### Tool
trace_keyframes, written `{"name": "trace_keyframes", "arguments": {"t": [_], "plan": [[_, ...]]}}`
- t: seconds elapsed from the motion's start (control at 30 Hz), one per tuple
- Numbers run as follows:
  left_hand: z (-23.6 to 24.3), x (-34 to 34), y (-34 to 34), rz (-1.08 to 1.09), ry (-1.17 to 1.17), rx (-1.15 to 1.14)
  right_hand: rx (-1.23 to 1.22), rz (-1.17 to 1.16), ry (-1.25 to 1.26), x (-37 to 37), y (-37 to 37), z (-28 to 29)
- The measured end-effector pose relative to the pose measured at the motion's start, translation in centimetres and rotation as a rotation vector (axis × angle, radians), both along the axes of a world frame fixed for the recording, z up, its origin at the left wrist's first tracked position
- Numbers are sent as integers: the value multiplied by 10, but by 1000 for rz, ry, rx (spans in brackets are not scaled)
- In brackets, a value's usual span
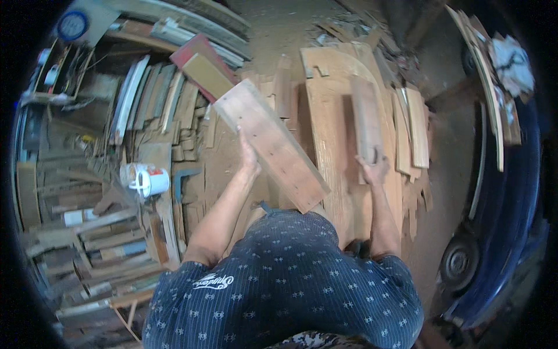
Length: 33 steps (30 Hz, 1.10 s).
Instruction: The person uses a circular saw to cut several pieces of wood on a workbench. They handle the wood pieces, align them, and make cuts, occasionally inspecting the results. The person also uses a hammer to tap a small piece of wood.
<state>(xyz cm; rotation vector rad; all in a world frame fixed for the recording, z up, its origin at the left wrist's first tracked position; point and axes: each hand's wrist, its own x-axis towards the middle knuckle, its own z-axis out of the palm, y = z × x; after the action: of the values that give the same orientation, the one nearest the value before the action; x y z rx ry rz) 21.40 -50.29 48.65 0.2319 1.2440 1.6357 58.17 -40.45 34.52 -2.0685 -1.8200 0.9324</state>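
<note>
Head view: left hand [250,156] half curled at the side of a broad plank [276,148] slanting over the left edge of a wooden panel [331,104], right hand [375,168] closed on a narrower plank [365,116] nearer the right edge, seemingly a handling step whose next move needs steady grips.

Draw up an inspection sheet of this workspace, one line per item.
Surface: large pale wooden panel, rounded at its far right.
Job's things: wide plank, slanted; narrower plank, pointing away from the person.
Clutter: wood offcuts and white bucket, left.
Hands: left hand holds the wide plank's left edge; right hand grips the narrower plank's near end.
Cables: nothing clearly seen.
Surroundings: dark blue car, right.
</note>
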Motion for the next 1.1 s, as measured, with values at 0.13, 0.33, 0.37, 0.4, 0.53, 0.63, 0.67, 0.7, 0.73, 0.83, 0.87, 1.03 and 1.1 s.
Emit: {"name": "trace_keyframes", "arguments": {"t": [0.13, 0.33, 0.37, 0.4, 0.53, 0.63, 0.67, 0.7, 0.73, 0.83, 0.87, 1.03, 1.1], "plan": [[27, 22, 39, -94, -18, -47, 44, 145, -395, 59, 33, -72], [-19, 25, 67, -108, 74, -203, 16, 294, 524, -47, -3, 43], [-20, 32, 71, -120, 163, -286, -201, 483, 411, -69, -13, 121], [-20, 42, 80, -156, 254, -357, -20, 541, 225, -86, -34, 127], [-32, 72, 114, -228, 553, -501, 76, 523, 49, -108, -55, 91], [-50, 81, 136, -467, 776, -475, 49, 441, 174, -116, -43, 49], [-71, 74, 144, -500, 838, -492, 177, 380, 292, -115, -46, 38], [-86, 72, 159, -538, 901, -488, 238, 310, 294, -113, -36, 23], [-82, 77, 164, -479, 1015, -453, 288, 240, 294, -110, -27, 11], [-68, 65, 179, -603, 468, -429, 308, 128, 336, -117, 9, 9], [-80, 57, 175, -626, 434, -425, 287, 114, 348, -122, 23, 8], [-158, -8, 118, -716, 264, -595, 244, 80, 208, -151, 71, -43], [-283, -64, 52, -629, 420, -648, 197, 48, 216, -169, 80, -55]]}}
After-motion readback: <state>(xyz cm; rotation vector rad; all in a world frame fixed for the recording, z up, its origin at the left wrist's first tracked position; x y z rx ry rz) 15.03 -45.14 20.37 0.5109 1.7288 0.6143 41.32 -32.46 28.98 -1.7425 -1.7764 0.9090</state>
